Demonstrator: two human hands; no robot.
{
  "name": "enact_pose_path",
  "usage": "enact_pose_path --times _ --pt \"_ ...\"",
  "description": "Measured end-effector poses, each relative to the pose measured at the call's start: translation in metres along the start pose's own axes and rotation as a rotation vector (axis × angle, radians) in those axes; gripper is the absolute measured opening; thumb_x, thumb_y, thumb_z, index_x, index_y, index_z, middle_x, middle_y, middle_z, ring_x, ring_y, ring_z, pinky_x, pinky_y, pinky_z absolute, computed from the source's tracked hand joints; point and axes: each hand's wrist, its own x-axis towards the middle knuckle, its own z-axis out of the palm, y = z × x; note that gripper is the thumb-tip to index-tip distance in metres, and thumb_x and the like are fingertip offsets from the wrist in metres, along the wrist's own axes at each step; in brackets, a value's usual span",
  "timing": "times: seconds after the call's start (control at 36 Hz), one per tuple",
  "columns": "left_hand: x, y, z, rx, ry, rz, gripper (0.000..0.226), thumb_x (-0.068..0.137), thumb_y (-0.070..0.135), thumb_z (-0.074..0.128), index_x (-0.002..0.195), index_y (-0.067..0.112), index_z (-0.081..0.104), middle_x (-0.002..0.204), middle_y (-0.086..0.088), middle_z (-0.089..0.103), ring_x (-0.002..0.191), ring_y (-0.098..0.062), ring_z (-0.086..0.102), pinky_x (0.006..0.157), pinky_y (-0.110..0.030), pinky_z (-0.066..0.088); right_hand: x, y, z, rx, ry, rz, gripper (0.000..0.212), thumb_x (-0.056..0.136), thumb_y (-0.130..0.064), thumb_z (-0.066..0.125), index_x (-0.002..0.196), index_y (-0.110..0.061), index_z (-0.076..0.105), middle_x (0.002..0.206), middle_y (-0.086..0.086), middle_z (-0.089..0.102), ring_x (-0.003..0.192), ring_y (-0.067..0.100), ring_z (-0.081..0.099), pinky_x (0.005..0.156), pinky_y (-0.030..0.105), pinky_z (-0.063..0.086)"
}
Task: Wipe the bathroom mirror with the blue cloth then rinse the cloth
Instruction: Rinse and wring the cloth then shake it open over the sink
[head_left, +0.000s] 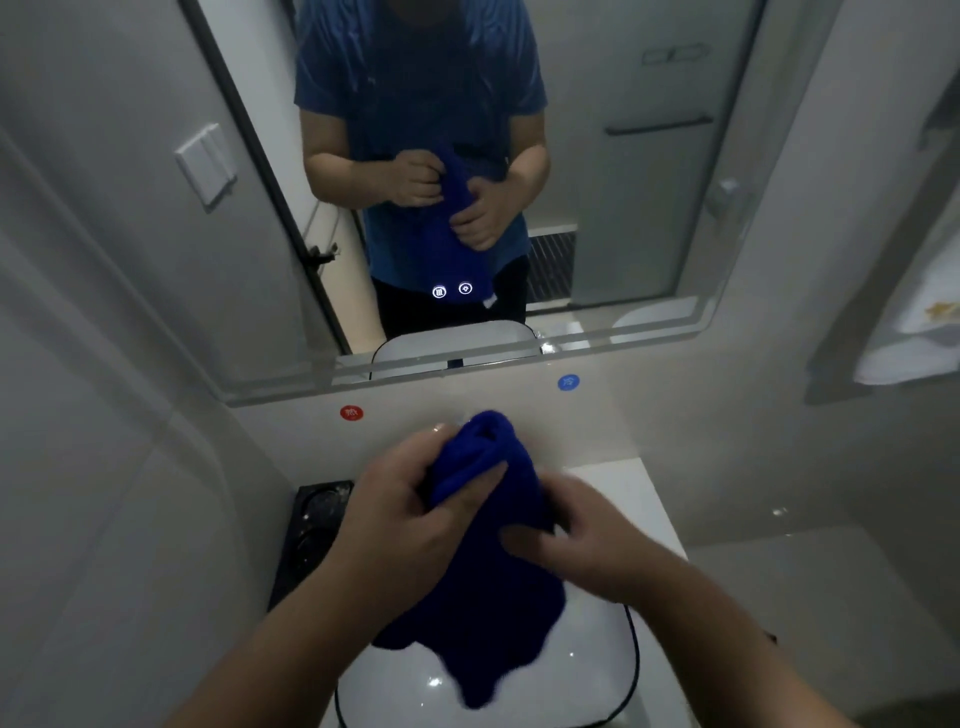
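A dark blue cloth (483, 587) hangs bunched over the white sink basin (582, 670). My left hand (400, 514) grips its upper part, thumb across the folds. My right hand (587, 540) holds the cloth's right side a little lower. The bathroom mirror (623, 171) fills the wall ahead, with two small lit touch icons (452, 290) near its lower edge. It reflects a person in a blue shirt who holds the same cloth in both hands. The tap is hidden behind the cloth and my hands.
A red hot-water sticker (351, 413) and a blue cold-water sticker (568, 382) sit on the wall under the mirror. A black tray (311, 535) lies left of the basin. A white towel (914, 332) hangs at right. A wall switch (205, 166) is at left.
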Motion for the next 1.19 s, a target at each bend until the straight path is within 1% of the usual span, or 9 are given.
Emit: enact_pose_path --times 0.22,0.39,0.47,0.61,0.78,0.89,1.06,1.11,1.19 --pt "0.018 0.033 -0.024 -0.037 0.155 0.064 0.013 0.09 0.05 0.063 0.089 0.041 0.071 0.075 0.005 0.07 0.061 -0.009 0.065 0.057 -0.018 0.053 -0.011 0.059 0.025 -0.115 -0.054 0.221 0.021 0.099 -0.027 0.068 0.105 -0.047 0.074 0.11 -0.019 0.075 0.105 0.012 0.071 0.095 0.043 0.061" --pt "0.032 0.029 -0.052 -0.091 0.478 -0.048 0.026 0.093 0.056 0.058 0.077 0.037 0.066 0.066 0.011 0.058 0.061 -0.009 0.052 0.065 -0.034 0.045 -0.019 0.065 -0.013 0.582 0.1 0.265 0.055 0.086 -0.027 0.075 0.133 0.0 0.068 0.131 0.04 0.063 0.116 0.05 0.066 0.091 0.049 0.055" --pt "0.034 0.004 -0.055 -0.127 0.598 -0.17 0.029 0.096 0.056 0.059 0.074 0.04 0.068 0.066 0.014 0.058 0.067 -0.013 0.052 0.073 -0.041 0.044 -0.024 0.054 -0.034 0.734 0.198 0.302 0.057 0.089 -0.03 0.068 0.138 -0.001 0.067 0.134 0.033 0.068 0.124 0.049 0.067 0.103 0.05 0.053" --pt "0.02 -0.068 -0.049 0.131 0.442 -0.404 0.039 0.103 0.057 0.062 0.087 0.022 0.068 0.077 -0.005 0.071 0.078 -0.036 0.068 0.074 -0.047 0.056 -0.014 0.054 -0.066 0.608 0.365 0.495 0.052 0.09 -0.028 0.077 0.133 0.0 0.07 0.128 0.031 0.073 0.117 0.048 0.071 0.111 0.056 0.05" --pt "-0.007 -0.115 -0.001 0.1 0.095 -0.891 0.029 0.105 0.047 0.063 0.105 0.02 0.075 0.106 -0.01 0.078 0.095 -0.027 0.074 0.079 -0.036 0.056 0.003 0.056 -0.062 0.409 0.588 0.672 0.017 0.095 -0.013 0.072 0.104 0.001 0.077 0.088 0.022 0.08 0.081 0.035 0.073 0.076 0.041 0.06" --pt "-0.014 -0.097 0.048 0.019 0.022 -0.81 0.028 0.105 0.049 0.062 0.111 0.025 0.074 0.102 -0.001 0.08 0.094 -0.02 0.077 0.089 -0.044 0.063 0.015 0.04 -0.023 0.374 0.548 0.572 0.015 0.088 -0.017 0.072 0.085 -0.003 0.076 0.091 0.025 0.078 0.077 0.028 0.072 0.073 0.036 0.058" --pt "-0.013 -0.076 0.078 -0.089 -0.051 -0.694 0.041 0.088 0.05 0.083 0.121 0.035 0.065 0.108 0.008 0.079 0.093 -0.002 0.076 0.083 -0.027 0.062 0.012 0.017 0.002 0.69 0.259 0.54 0.043 0.085 -0.018 0.061 0.122 0.004 0.063 0.118 0.026 0.072 0.116 0.037 0.065 0.114 0.049 0.05" --pt "-0.013 -0.082 0.074 -0.075 -0.028 -0.724 0.035 0.092 0.038 0.082 0.124 0.035 0.067 0.107 0.009 0.08 0.098 -0.005 0.077 0.088 -0.031 0.063 0.014 0.025 -0.006 0.792 0.137 0.498 0.039 0.093 -0.011 0.052 0.127 0.004 0.063 0.126 0.023 0.074 0.118 0.037 0.07 0.109 0.047 0.055" --pt "-0.009 -0.086 0.07 -0.15 0.073 -0.802 0.017 0.104 0.031 0.069 0.119 0.022 0.071 0.101 0.002 0.082 0.099 -0.021 0.079 0.084 -0.038 0.063 0.005 0.028 -0.027 0.461 0.189 0.498 0.043 0.099 0.008 0.04 0.125 -0.004 0.073 0.114 0.017 0.081 0.106 0.035 0.079 0.092 0.04 0.064"
